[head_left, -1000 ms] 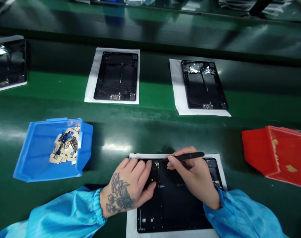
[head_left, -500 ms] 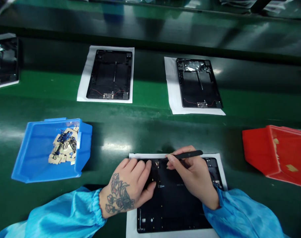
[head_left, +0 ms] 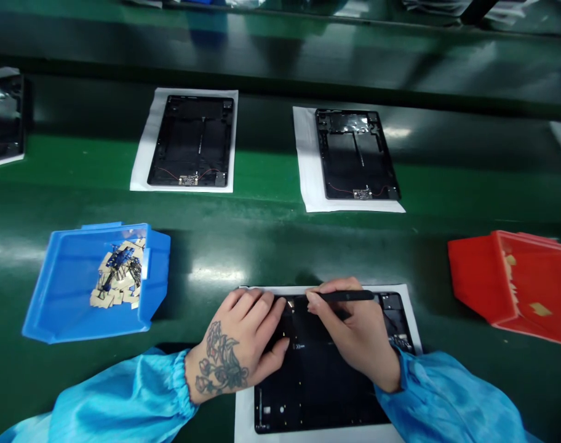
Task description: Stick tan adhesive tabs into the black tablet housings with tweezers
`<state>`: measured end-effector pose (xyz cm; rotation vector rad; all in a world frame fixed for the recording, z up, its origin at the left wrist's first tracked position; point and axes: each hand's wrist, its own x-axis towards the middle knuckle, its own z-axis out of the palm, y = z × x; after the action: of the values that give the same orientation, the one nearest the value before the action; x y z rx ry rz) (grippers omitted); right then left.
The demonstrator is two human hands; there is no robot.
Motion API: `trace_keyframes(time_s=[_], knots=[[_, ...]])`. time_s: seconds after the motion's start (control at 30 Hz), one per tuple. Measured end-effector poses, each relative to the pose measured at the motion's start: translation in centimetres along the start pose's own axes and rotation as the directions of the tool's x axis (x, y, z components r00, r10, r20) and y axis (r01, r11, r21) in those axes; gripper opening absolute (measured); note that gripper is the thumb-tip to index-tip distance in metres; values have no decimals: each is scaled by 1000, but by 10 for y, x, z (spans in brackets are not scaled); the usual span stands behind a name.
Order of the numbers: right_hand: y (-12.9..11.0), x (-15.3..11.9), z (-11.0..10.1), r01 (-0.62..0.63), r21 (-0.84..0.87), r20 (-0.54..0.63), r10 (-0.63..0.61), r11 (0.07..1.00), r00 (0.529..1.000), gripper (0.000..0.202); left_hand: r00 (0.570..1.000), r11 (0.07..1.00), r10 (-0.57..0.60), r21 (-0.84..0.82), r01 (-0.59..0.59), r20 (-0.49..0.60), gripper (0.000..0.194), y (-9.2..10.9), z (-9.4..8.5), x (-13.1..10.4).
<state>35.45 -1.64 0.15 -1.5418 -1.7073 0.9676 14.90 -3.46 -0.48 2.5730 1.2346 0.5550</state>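
Observation:
A black tablet shell (head_left: pixel 329 394) lies on a white sheet (head_left: pixel 412 307) in front of me, small parts along its edges. My left hand (head_left: pixel 238 344) rests flat on its upper left corner, fingers stretched out and thumb apart. My right hand (head_left: pixel 358 332) is over the shell's upper middle, closed in a pinch on slim black tweezers (head_left: pixel 347 296). The tweezers lie nearly level, their blunt end pointing right; the tips are hidden by my fingers. A small shiny metal contact (head_left: pixel 290 304) shows between the two hands near the top edge.
A blue bin (head_left: pixel 45 289) at left holds several pale tabs with dark wires (head_left: pixel 119 280). At right stands a red bin (head_left: pixel 474 271) with small yellowish pieces. Further back, tablet shells (head_left: pixel 192 138) (head_left: pixel 357 154) lie on white sheets along a green strip, another (head_left: pixel 3 117) at far left.
The tablet shells at the back have shifted left with their sheets. My right hand has moved slightly left, and the tweezers' rear end has dipped. My left hand has hardly moved.

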Motion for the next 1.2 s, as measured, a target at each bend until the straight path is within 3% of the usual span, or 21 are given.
trace_keyframes(time_s=[0.17,0.53,0.83,0.97,1.2], knots=[[-2,2,-2,92,-36,-57,-94,995,994,8,1000,1000,-16,-7,16,24,46,-2,-1,-2],[6,-4,-3,149,244,-30,-146,958,989,19,986,998,-63,24,61,154,50,0,-3,3],[4,2,-2,72,148,-71,-62,986,996,8,985,995,-86,-30,92,151,49,1,-3,0],[5,3,-2,29,142,-67,-19,989,998,7,990,995,-40,-84,52,134,43,-6,-6,-3],[3,4,-2,33,153,-53,-25,988,998,6,995,999,40,-26,-38,90,35,-7,-6,-2]])
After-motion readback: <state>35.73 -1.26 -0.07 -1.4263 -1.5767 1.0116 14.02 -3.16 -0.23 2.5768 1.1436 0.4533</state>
